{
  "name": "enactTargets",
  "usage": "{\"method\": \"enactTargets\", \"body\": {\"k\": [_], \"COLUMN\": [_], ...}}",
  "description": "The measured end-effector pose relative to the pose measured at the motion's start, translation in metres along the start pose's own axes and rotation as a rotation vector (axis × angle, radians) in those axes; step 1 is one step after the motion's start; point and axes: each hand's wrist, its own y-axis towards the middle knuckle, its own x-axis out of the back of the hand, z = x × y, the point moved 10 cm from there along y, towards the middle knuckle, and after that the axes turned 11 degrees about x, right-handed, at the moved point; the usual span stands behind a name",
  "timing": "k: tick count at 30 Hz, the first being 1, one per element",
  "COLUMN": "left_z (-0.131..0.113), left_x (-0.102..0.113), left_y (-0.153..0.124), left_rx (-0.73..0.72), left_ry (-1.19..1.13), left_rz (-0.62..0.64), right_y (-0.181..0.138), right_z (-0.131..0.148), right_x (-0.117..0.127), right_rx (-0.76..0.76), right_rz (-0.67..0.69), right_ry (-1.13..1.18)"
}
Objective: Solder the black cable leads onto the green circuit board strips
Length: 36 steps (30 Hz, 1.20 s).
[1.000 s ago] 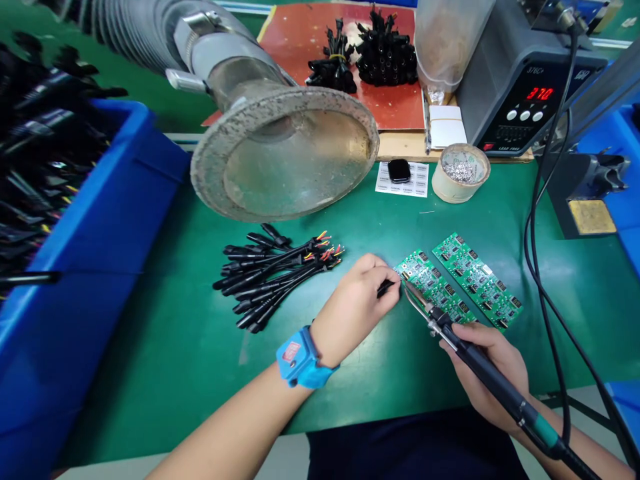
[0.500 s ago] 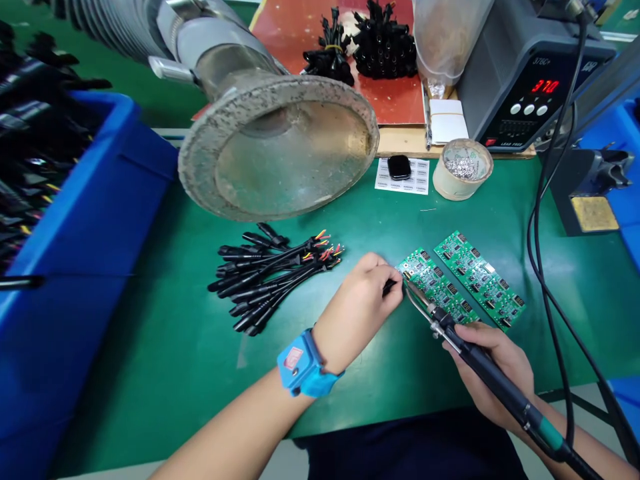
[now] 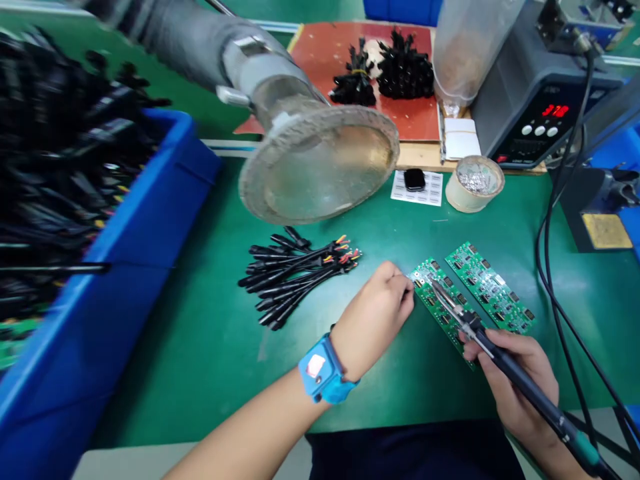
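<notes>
While the right hand (image 3: 520, 380) grips a black-handled soldering iron (image 3: 505, 363) at lower right, its metal tip rests on the nearer green circuit board strip (image 3: 440, 307) — just right of frame centre. The left hand (image 3: 375, 317), fingers curled, pinches something small at that board's left end; what it is cannot be told. A bundle of black cables with coloured wire ends (image 3: 295, 273) lies left of it on the green mat (image 3: 200, 347).

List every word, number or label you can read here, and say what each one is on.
"370", roughly: red digits on the soldering station, blurred, so the last digit is unsure.
Small print under the station's buttons: too blurred to read.
Label sheet under the small black object: print too small to read.
Wrist strap patch: no legible text.
Circuit boards: markings too small to read.
</notes>
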Motion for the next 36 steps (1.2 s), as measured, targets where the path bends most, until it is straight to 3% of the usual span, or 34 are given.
{"method": "enactTargets", "body": {"k": [3, 5, 9, 11, 15, 19, 25, 31, 33, 34, 36], "left_z": [-0.001, 0.005, 0.050, 0.070, 0.088, 0.083, 0.085, 0.078, 0.078, 0.074, 0.055], "left_x": [0.004, 0.023, 0.095, 0.110, 0.102, 0.106, 0.135, 0.155, 0.141, 0.123, 0.069], "left_y": [-0.004, -0.005, -0.003, -0.001, 0.004, 0.001, -0.015, -0.034, -0.031, -0.024, -0.014], "left_rx": [-0.058, -0.102, 0.025, 0.074, 0.091, 0.119, 0.253, 0.197, 0.237, 0.276, 0.364], "left_ry": [-0.031, -0.040, 0.109, 0.211, 0.184, 0.148, -0.026, -0.466, -0.691, -0.802, -0.980], "left_rz": [0.092, 0.084, -0.239, -0.283, -0.168, -0.189, -0.396, -0.678, -0.591, -0.438, 0.009], "right_y": [-0.004, -0.007, -0.014, -0.016, -0.019, -0.018, -0.010, -0.013, -0.011, -0.010, -0.004], "right_z": [-0.006, -0.009, -0.013, -0.016, -0.019, -0.019, -0.021, -0.037, -0.034, -0.033, -0.029], "right_x": [0.004, 0.007, 0.007, 0.009, 0.012, 0.010, 0.008, -0.010, -0.015, -0.020, -0.028], "right_rx": [-0.022, -0.013, 0.034, 0.052, 0.070, 0.064, -0.002, -0.138, -0.132, -0.133, -0.137], "right_rz": [-0.054, -0.071, 0.006, 0.031, 0.044, 0.049, -0.080, 0.034, 0.021, 0.023, 0.024], "right_ry": [0.029, 0.037, -0.037, -0.083, -0.150, -0.192, -0.095, -0.016, 0.026, 0.051, 0.096]}}
